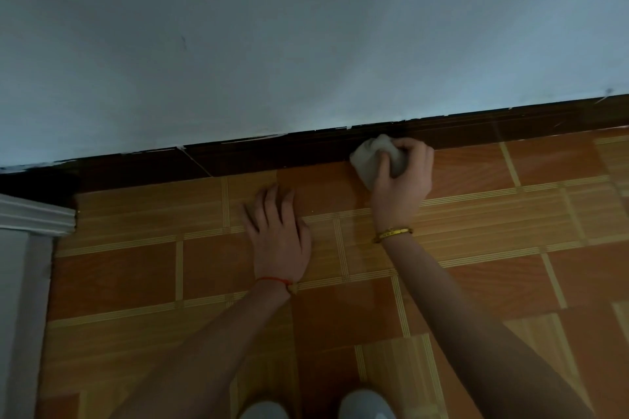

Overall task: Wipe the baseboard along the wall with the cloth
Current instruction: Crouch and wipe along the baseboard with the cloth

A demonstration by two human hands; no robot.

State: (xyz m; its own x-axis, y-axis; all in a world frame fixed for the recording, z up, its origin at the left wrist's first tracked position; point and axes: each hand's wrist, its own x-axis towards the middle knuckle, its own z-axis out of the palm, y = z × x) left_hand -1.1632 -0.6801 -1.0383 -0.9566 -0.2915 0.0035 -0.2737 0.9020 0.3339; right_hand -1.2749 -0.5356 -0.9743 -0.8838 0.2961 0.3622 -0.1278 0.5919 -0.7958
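A dark brown baseboard [272, 153] runs along the foot of the pale grey-blue wall [306, 44], rising from left to right across the view. My right hand [403, 177] grips a bunched white cloth [367, 160] and holds it against the baseboard where it meets the floor. My left hand [277, 235] lies flat on the orange tiled floor [136, 269], fingers spread, a short way in front of the baseboard and to the left of the cloth.
A white moulded door frame [34, 214] stands at the left edge, where the baseboard ends. White paint flecks mark the baseboard's top edge. My two light-coloured shoe tips [366, 405] show at the bottom. A gold bracelet is on the right wrist, a red string on the left.
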